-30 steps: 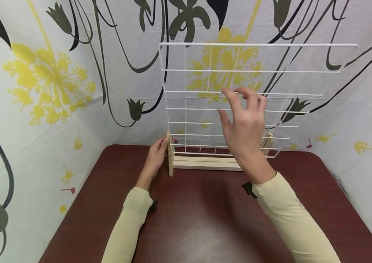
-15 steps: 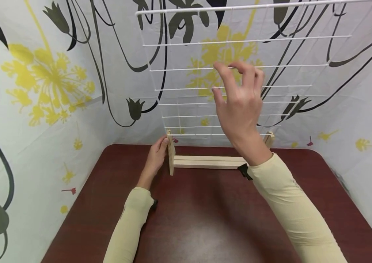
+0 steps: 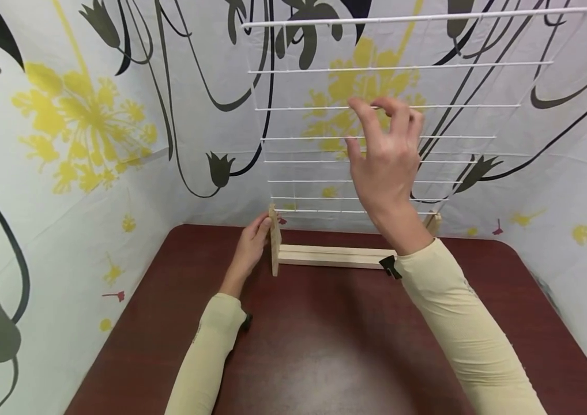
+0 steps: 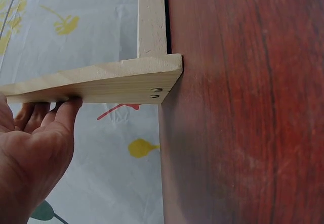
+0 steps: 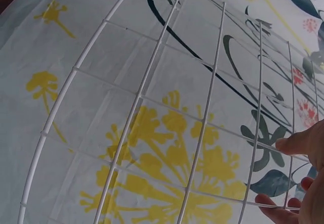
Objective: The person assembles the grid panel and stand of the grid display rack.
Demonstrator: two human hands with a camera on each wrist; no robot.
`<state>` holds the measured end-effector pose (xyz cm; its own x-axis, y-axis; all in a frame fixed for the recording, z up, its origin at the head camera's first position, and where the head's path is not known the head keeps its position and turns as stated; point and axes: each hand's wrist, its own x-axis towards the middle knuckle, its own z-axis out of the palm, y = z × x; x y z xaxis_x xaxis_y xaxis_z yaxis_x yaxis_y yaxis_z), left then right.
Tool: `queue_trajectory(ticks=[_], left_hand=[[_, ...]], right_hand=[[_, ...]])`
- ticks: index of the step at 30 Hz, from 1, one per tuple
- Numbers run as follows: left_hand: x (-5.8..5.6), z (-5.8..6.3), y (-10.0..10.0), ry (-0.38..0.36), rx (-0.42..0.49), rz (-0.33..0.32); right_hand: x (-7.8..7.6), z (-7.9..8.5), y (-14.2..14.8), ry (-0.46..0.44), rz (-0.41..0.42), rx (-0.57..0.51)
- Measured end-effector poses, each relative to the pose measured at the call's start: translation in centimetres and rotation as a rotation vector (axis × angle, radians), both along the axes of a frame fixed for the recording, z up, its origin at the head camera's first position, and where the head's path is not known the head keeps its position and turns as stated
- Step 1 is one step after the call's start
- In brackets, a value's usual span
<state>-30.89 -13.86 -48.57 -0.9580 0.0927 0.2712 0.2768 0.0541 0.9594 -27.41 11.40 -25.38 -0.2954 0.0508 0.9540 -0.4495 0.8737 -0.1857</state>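
A white wire rack [image 3: 376,20] tilts up above a pale wooden stand [image 3: 275,248], its lower edge between the two uprights. My right hand [image 3: 389,167] grips the rack near the middle, fingers hooked over one cross wire and the thumb below. In the right wrist view, thumb and fingertips close about the wires of the grid [image 5: 139,95]. My left hand [image 3: 249,248] holds the top of the left upright, the thumb on its near side. In the left wrist view, fingertips lie against the flat wooden side piece [image 4: 111,80], which has two screws near its foot.
The stand's wooden crossbar [image 3: 335,257] lies along the back of the dark red table [image 3: 298,334]. A patterned cloth wall [image 3: 169,173] rises directly behind and beside the table. Black straps [image 3: 390,267] show at the wrists.
My right hand has lifted and tilted the wire rack so its top edge stands higher and its lower rungs are up by the upright tops. My left hand stays on the upright.
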Motion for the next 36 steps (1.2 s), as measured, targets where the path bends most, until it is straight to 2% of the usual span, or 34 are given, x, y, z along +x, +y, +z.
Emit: queue_trajectory(ticks=[6,20,26,36], left_hand=[[0.1,-0.1,0.2,-0.017,-0.01,0.02],[0.1,-0.2,0.4,-0.008,-0.009,0.035],[0.0,-0.3,0.5,0.005,0.016,0.015],[0.2,-0.2,0.4,0.0,0.018,0.022]], right_hand=[[-0.3,-0.1,0.3,-0.017,0.006,-0.003],[-1.1,-0.4,1.1,-0.058,0.011,-0.042],[-1.4,-0.3,1.1,-0.053,-0.001,-0.055],[-1.6,-1.1,0.7,-0.074,0.004,-0.018]])
